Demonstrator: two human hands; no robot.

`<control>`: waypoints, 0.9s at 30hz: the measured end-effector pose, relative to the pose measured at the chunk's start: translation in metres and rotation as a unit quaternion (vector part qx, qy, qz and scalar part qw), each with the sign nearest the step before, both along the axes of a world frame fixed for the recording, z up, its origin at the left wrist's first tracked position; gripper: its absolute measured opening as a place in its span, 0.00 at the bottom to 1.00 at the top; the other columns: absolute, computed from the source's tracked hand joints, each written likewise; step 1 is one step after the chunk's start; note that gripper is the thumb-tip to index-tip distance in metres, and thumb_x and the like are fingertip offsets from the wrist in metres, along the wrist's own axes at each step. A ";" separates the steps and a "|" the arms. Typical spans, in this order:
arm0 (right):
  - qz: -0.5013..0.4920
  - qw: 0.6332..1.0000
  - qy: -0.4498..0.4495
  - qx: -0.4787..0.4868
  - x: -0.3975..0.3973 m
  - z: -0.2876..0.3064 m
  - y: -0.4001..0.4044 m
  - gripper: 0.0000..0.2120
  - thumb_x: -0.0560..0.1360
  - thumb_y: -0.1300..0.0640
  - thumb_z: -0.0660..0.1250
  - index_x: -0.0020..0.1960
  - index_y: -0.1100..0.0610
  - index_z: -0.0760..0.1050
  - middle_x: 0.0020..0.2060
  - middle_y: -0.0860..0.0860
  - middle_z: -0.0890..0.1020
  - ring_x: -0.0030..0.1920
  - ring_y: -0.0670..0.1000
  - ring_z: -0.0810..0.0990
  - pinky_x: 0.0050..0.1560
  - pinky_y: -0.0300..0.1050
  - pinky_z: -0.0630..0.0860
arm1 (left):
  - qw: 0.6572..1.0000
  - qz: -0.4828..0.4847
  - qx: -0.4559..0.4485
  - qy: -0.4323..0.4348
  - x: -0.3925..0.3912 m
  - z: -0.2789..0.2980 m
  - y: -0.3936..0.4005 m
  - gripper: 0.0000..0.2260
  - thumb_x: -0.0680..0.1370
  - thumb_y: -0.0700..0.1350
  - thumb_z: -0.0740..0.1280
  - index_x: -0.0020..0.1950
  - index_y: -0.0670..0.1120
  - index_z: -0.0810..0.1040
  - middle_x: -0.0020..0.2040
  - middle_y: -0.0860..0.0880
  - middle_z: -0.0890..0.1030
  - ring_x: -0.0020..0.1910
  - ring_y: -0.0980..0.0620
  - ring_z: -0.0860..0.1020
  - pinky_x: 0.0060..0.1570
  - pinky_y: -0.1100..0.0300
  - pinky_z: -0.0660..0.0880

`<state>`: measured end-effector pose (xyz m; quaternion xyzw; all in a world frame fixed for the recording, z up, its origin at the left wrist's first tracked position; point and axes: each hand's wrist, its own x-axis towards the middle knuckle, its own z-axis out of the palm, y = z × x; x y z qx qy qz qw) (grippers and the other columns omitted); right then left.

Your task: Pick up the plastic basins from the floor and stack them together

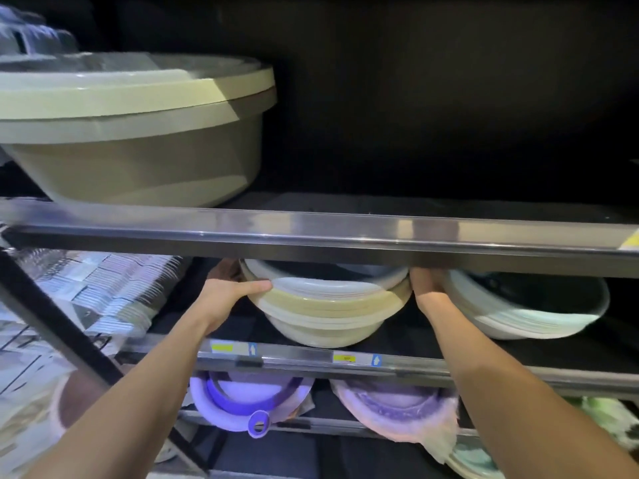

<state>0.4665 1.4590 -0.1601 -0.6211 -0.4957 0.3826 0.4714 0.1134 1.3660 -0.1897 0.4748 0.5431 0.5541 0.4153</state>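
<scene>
A stack of cream and white plastic basins (pixel 328 305) sits tilted on the middle shelf (pixel 345 357) of a dark rack. My left hand (pixel 228 295) grips the stack's left rim, thumb lying over the edge. My right hand (pixel 427 288) holds its right rim, fingers partly hidden under the shelf above. A second stack of pale basins (pixel 529 309) leans right beside it. A large beige basin with a lid (pixel 138 133) stands on the upper shelf at the left.
The upper shelf's metal edge (pixel 345 233) hangs just above the held stack. Purple basins (pixel 249 399) and pink-purple ones (pixel 397 409) fill the lower shelf. Wrapped packs (pixel 114 288) lie at the left, crossed by a diagonal black frame bar (pixel 58 323).
</scene>
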 end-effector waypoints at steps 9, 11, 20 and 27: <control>-0.016 0.999 0.024 -0.036 -0.005 -0.021 -0.005 0.14 0.79 0.66 0.56 0.60 0.71 0.75 0.60 0.66 0.78 0.56 0.58 0.75 0.51 0.41 0.64 | 0.998 -0.027 -0.039 0.034 -0.001 -0.025 -0.009 0.52 0.56 0.48 0.86 0.76 0.58 0.66 0.68 0.56 0.77 0.63 0.56 0.78 0.60 0.57 0.77; 0.001 0.999 0.030 -0.036 -0.011 -0.014 -0.019 0.11 0.80 0.62 0.59 0.59 0.65 0.76 0.54 0.61 0.80 0.55 0.58 0.75 0.57 0.44 0.64 | 0.999 -0.023 -0.031 0.031 0.006 -0.023 -0.019 0.48 0.57 0.50 0.85 0.74 0.55 0.70 0.65 0.51 0.80 0.62 0.53 0.80 0.58 0.56 0.78; 0.062 0.957 -0.272 0.078 -0.025 -0.033 -0.126 0.32 0.71 0.25 0.51 0.61 0.49 0.67 0.55 0.51 0.69 0.57 0.56 0.72 0.57 0.56 0.73 | 0.980 0.032 0.009 0.197 0.032 -0.019 -0.084 0.44 0.60 0.63 0.80 0.72 0.71 0.63 0.69 0.71 0.69 0.70 0.69 0.66 0.65 0.60 0.68; 0.071 0.860 -0.484 0.144 -0.013 -0.008 -0.186 0.35 0.73 0.26 0.45 0.76 0.40 0.56 0.76 0.52 0.62 0.75 0.63 0.58 0.69 0.62 0.65 | 0.857 0.098 0.103 0.495 0.032 0.020 -0.134 0.33 0.73 0.63 0.66 0.77 0.57 0.66 0.73 0.43 0.72 0.75 0.46 0.66 0.70 0.46 0.66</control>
